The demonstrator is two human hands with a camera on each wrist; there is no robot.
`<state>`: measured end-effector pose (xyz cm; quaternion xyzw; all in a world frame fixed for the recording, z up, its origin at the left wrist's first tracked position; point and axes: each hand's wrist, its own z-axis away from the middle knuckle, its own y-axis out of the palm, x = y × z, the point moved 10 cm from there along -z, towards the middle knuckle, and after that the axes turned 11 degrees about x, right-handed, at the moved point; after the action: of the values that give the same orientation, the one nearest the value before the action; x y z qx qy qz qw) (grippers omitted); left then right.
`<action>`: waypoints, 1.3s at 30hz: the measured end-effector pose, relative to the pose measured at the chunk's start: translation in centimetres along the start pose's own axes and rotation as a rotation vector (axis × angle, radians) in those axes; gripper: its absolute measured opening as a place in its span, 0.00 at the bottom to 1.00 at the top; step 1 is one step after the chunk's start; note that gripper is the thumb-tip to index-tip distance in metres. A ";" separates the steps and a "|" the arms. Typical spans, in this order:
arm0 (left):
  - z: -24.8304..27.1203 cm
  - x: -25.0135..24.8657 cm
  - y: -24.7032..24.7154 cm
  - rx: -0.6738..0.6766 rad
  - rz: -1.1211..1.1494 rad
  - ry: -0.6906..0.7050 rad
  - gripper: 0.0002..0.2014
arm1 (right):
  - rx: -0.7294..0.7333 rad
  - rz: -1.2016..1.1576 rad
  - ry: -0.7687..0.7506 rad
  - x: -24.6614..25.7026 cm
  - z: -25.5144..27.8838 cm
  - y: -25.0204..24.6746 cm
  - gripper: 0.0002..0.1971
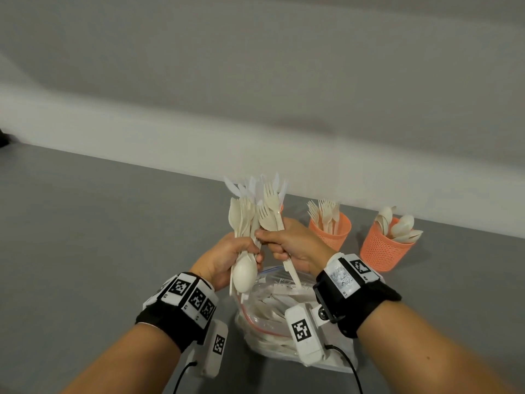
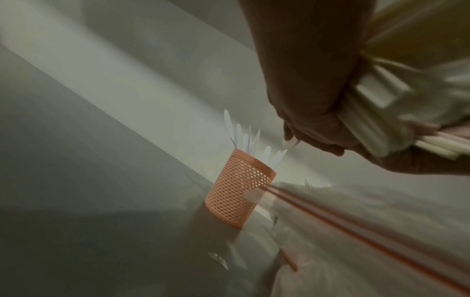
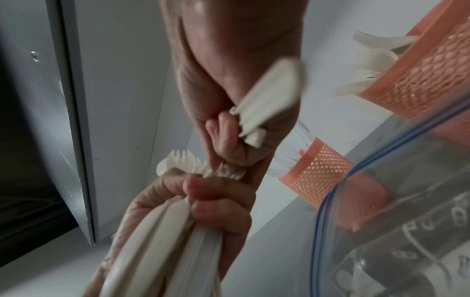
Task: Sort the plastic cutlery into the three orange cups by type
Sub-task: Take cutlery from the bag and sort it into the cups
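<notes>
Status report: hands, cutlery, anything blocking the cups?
Left hand grips mixed bundle. Right hand holds forks. Fork cup, spoon cup open; knife cup behind the hands.

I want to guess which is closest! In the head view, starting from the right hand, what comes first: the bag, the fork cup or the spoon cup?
From the right hand:
1. Fork cup, just to its right, near the wall. The bag lies just under the hands; these two are too close to call.
2. Spoon cup, farthest out to the right.
</notes>
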<state>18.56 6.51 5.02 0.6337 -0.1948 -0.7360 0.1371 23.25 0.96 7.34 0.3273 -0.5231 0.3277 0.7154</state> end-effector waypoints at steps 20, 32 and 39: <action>-1.0 -2.2 1.5 0.082 -0.226 0.040 0.05 | -0.067 0.230 -0.022 1.5 0.3 -0.6 0.08; -1.0 -1.9 0.9 0.051 -0.125 0.053 0.13 | 0.023 0.293 -0.030 2.1 0.1 0.8 0.10; -1.0 -2.9 -0.4 -0.058 -0.008 0.153 0.13 | -0.088 0.053 -0.152 1.9 -0.6 -0.4 0.11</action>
<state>20.05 8.07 7.25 0.6845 -0.1598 -0.6914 0.1672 24.37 1.43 9.02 0.3057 -0.5983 0.2975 0.6783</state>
